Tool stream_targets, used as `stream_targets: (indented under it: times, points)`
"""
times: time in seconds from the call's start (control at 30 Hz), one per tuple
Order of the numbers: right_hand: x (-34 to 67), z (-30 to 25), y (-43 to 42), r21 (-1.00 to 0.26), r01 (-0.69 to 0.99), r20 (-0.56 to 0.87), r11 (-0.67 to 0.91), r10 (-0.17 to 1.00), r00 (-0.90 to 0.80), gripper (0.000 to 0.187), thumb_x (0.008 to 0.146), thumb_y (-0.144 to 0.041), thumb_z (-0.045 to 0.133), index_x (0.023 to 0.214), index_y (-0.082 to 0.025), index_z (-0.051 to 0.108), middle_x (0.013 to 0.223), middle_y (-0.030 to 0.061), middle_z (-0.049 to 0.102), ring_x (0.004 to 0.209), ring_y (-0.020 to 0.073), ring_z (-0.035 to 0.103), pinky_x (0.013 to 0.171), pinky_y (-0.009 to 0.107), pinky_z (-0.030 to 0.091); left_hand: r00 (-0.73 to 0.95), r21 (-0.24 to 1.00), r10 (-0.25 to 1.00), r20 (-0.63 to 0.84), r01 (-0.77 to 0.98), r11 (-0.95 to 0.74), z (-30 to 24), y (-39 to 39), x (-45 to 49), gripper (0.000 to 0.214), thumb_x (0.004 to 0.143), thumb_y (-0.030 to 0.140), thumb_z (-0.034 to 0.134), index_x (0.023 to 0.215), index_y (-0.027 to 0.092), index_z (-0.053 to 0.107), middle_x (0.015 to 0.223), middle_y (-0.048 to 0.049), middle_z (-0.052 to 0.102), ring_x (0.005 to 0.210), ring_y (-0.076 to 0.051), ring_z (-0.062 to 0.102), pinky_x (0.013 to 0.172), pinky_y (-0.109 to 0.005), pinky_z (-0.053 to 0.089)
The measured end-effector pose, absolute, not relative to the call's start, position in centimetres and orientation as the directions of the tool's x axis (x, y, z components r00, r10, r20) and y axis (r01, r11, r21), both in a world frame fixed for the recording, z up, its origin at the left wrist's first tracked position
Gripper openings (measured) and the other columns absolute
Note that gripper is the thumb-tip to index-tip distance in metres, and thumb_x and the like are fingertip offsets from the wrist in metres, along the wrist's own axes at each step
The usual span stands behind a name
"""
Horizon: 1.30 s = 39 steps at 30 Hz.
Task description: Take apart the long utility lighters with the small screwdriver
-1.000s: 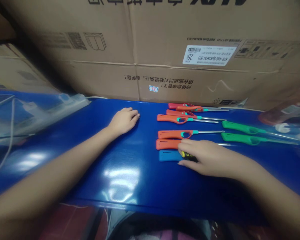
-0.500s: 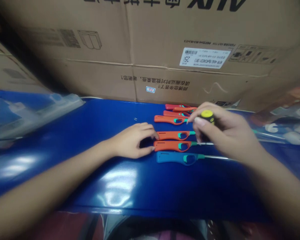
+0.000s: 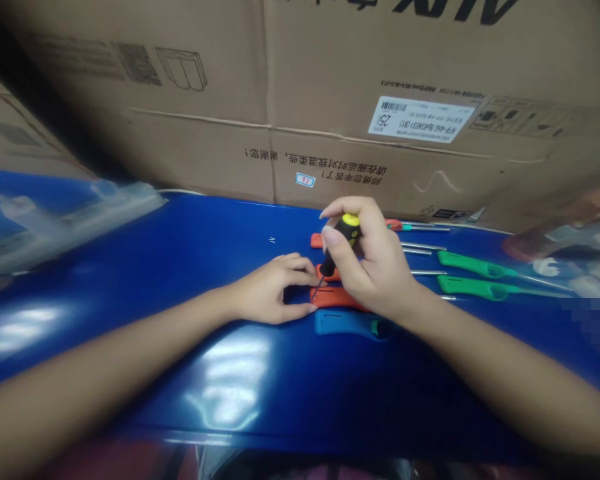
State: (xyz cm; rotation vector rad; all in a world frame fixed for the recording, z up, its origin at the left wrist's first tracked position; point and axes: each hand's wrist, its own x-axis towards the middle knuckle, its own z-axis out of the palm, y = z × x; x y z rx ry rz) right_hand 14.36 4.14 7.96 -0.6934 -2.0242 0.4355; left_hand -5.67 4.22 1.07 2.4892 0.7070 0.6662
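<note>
My right hand (image 3: 383, 263) is closed around the black and yellow handle of a screwdriver (image 3: 347, 233). Its thin shaft slants down to the left, and the tip meets the butt end of an orange gas lighter (image 3: 343, 298). That same end lies between the thumb and fingers of my left hand (image 3: 265, 290), which rests on the table. Just nearer to me is a blue lighter (image 3: 345, 323), lying parallel. Farther back, another orange lighter (image 3: 317, 241) shows its end. My right hand hides the middles of several lighters.
Two green lighters (image 3: 473, 265) lie to the right on the blue table (image 3: 190, 353). A large cardboard box (image 3: 205, 153) stands along the back. At left is a translucent plastic bag (image 3: 70, 227); another clear bag (image 3: 570, 247) lies at right. Two tiny slivers (image 3: 272, 240) lie behind my left hand.
My right hand has moved left with the screwdriver, bringing its tip down to the orange lighter's end. Green lighters now show at right. My left hand stays almost in place.
</note>
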Motion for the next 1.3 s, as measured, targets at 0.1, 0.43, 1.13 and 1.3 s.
stream_targets:
  times: [0.1, 0.43, 1.13, 1.3]
  points:
    - [14.8, 7.3, 4.6, -0.544, 0.312, 0.664, 0.779, 0.627, -0.407, 0.014, 0.102, -0.032, 0.049, 0.112, -0.022, 0.049, 0.091, -0.0002, 0.058, 0.067, 0.01, 0.055, 0.063, 0.025, 0.047, 0.742, 0.599, 0.583, 0.33, 0.313, -0.737, 0.8, 4.6, -5.8, 0.033, 0.088, 0.035, 0.07, 0.117, 0.02, 0.071, 0.122, -0.0115, 0.066, 0.114, -0.028, 0.06, 0.104, -0.046, 0.046]
    - [14.8, 7.3, 4.6, -0.51, 0.428, 0.629, 0.746, 0.663, -0.406, 0.017, 0.102, -0.038, 0.048, 0.111, -0.023, 0.048, 0.091, 0.0013, 0.062, 0.07, 0.0132, 0.059, 0.064, 0.027, 0.049, 0.736, 0.624, 0.595, 0.325, 0.306, -0.719, 0.8, 4.7, -5.8, 0.036, 0.085, 0.035, 0.075, 0.118, 0.021, 0.072, 0.121, -0.0113, 0.067, 0.114, -0.029, 0.061, 0.105, -0.048, 0.045]
    - [13.4, 12.9, 3.6, -0.069, 0.63, 0.323, 0.773, 0.615, -0.719, 0.015, 0.096, -0.028, 0.049, 0.093, -0.018, 0.06, 0.069, 0.003, 0.064, 0.059, 0.0163, 0.058, 0.054, 0.028, 0.032, 0.726, 0.645, 0.608, 0.322, 0.302, -0.702, 1.1, 4.5, -5.7, 0.032, 0.085, 0.035, 0.073, 0.114, 0.023, 0.072, 0.123, -0.0085, 0.07, 0.118, -0.029, 0.061, 0.103, -0.047, 0.051]
    - [15.1, 13.4, 3.9, -0.074, 0.606, 0.327, 0.792, 0.594, -0.735, 0.02, 0.094, -0.034, 0.046, 0.086, -0.02, 0.059, 0.067, 0.001, 0.062, 0.06, 0.0158, 0.058, 0.055, 0.027, 0.032, 0.727, 0.627, 0.622, 0.291, 0.346, -0.698, 1.0, 4.5, -5.6, 0.037, 0.086, 0.04, 0.073, 0.117, 0.02, 0.07, 0.117, -0.0105, 0.07, 0.113, -0.029, 0.062, 0.102, -0.047, 0.05]
